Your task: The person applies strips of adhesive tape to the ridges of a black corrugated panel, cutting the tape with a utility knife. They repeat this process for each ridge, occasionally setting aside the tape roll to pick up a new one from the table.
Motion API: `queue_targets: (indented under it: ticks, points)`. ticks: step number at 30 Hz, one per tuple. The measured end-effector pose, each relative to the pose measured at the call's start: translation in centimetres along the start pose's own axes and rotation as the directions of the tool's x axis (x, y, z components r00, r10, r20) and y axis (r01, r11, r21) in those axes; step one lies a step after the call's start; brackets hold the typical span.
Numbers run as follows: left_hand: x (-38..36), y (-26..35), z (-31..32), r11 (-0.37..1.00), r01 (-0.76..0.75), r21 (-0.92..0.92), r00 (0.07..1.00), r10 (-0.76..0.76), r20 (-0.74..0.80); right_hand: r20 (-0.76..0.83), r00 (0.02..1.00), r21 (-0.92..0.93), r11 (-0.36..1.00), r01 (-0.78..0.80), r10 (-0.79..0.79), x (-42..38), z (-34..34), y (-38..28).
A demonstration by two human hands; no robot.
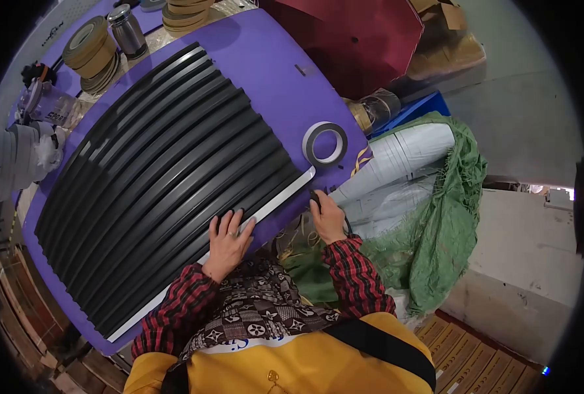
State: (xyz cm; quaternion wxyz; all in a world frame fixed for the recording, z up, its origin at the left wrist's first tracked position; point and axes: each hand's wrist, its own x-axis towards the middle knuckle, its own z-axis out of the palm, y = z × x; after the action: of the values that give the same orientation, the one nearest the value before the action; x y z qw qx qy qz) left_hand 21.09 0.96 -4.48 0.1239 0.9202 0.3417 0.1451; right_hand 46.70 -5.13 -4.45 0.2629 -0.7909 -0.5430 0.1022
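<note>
Long black strips (167,157) lie side by side on the purple table (266,59). Along the strip nearest me runs a white band (282,195). My left hand (228,243) rests with fingers spread on the nearest strips, beside the white band. At the table's edge, near the band's right end, my right hand (327,217) is closed round a small dark object, mostly hidden by the fingers. A roll of tape (309,146) lies flat on the table, above my right hand in the view.
Tape rolls (88,49) and a steel flask (127,31) stand at the back left. A dark red panel (344,39) is at the back. White wrapped rolls (397,157) in green sacking (436,243) lie right of the table. Cartons (476,361) are low right.
</note>
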Motion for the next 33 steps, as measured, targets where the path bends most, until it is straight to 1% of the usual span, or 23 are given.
queue_targets:
  ticks: [2,3,5,7,9,10,12,13,14,15,16,18,20,22,24,26,27,28,29,30,31,32,33]
  points:
    - [1.1,0.2,1.0,0.996,-0.027,0.088,0.999,0.029,-0.021,-0.068,0.997,-0.091,0.996,0.023,-0.030,0.7,0.9,0.4]
    - [1.1,0.2,1.3,0.995,-0.037,0.095,0.999,0.039,-0.014,-0.075,0.997,-0.083,0.996,0.014,-0.021,1.1,1.1,0.4]
    - [0.9,0.1,1.6,0.989,-0.050,0.140,0.999,0.048,0.016,-0.051,0.997,-0.113,0.992,0.049,-0.055,2.2,1.4,0.4]
    - [1.0,0.2,1.5,0.987,-0.045,0.154,0.999,0.042,0.020,-0.028,0.999,-0.135,0.991,0.019,-0.023,2.8,1.7,0.7]
    - [1.1,0.3,1.6,0.983,-0.041,0.177,0.999,0.042,-0.002,0.159,0.987,-0.230,0.972,0.042,-0.005,3.1,1.0,1.0]
    - [1.2,0.4,1.8,0.980,-0.043,0.192,0.997,0.054,-0.053,0.166,0.986,-0.233,0.972,0.040,-0.001,2.8,0.1,1.0]
    - [1.4,0.4,1.4,0.990,-0.035,0.140,0.996,0.045,-0.071,0.346,0.937,-0.388,0.917,0.093,0.052,3.4,-1.7,0.6]
    - [1.5,0.4,1.3,0.992,-0.029,0.123,0.995,0.040,-0.092,0.422,0.907,-0.365,0.919,0.149,0.021,3.8,-2.8,0.4]
    - [1.5,0.4,1.3,0.992,-0.026,0.121,0.993,0.040,-0.114,0.258,0.960,-0.253,0.952,0.174,-0.107,5.0,-2.6,-0.5]
    - [1.5,0.3,1.4,0.992,-0.021,0.125,0.991,0.038,-0.132,0.078,0.974,-0.127,0.967,0.221,-0.213,6.8,-2.8,-2.2]
    - [1.5,0.3,1.5,0.991,-0.023,0.132,0.988,0.043,-0.149,-0.022,0.969,-0.084,0.966,0.244,-0.247,9.9,-2.8,-5.3]
    - [1.5,0.3,0.9,0.993,-0.030,0.116,0.991,0.044,-0.123,-0.124,0.958,-0.128,0.961,0.244,-0.260,17.5,0.8,-8.4]
    - [1.3,0.2,1.2,0.988,-0.024,0.150,0.996,0.037,-0.086,-0.093,0.979,-0.194,0.968,0.161,-0.181,24.5,5.8,-9.5]
    - [1.1,0.2,1.1,0.991,-0.018,0.134,0.999,0.022,-0.031,-0.089,0.966,-0.202,0.954,0.223,-0.244,27.7,10.9,-7.8]
    - [0.8,-0.1,1.0,0.993,-0.001,0.114,1.000,0.004,-0.030,-0.061,0.960,-0.223,0.941,0.255,-0.274,27.0,12.0,-7.2]
    - [1.0,0.2,1.0,0.996,0.011,0.088,0.999,-0.007,-0.043,-0.330,0.829,-0.053,0.886,0.461,-0.451,24.2,8.3,-7.3]
    - [1.0,0.1,1.1,0.996,0.013,0.091,0.998,-0.008,-0.057,-0.155,0.954,0.146,0.949,0.278,-0.255,21.1,4.7,-7.7]
    - [0.9,0.0,1.3,0.995,0.012,0.099,0.997,-0.005,-0.072,0.052,0.997,0.297,0.954,0.040,-0.058,17.1,1.3,-7.5]
    - [0.9,0.1,1.5,0.995,0.017,0.096,0.997,-0.009,-0.082,0.138,0.985,0.270,0.954,-0.134,0.100,13.7,-0.5,-6.1]
    - [0.9,0.1,1.5,0.996,0.018,0.088,0.996,-0.010,-0.091,0.211,0.945,0.235,0.926,-0.296,0.248,11.6,-1.8,-4.8]
    - [0.9,0.1,1.5,0.996,0.021,0.085,0.995,-0.013,-0.096,0.090,0.987,0.087,0.986,-0.142,0.134,10.6,-1.5,-3.0]
    - [0.7,0.1,1.7,0.997,0.012,0.081,0.995,-0.004,-0.103,-0.008,1.000,-0.074,0.997,-0.008,0.008,9.5,-0.5,-0.9]
    - [0.8,0.1,1.8,0.996,0.011,0.092,0.995,-0.001,-0.102,-0.107,0.992,-0.177,0.983,0.049,-0.068,9.6,0.5,0.2]
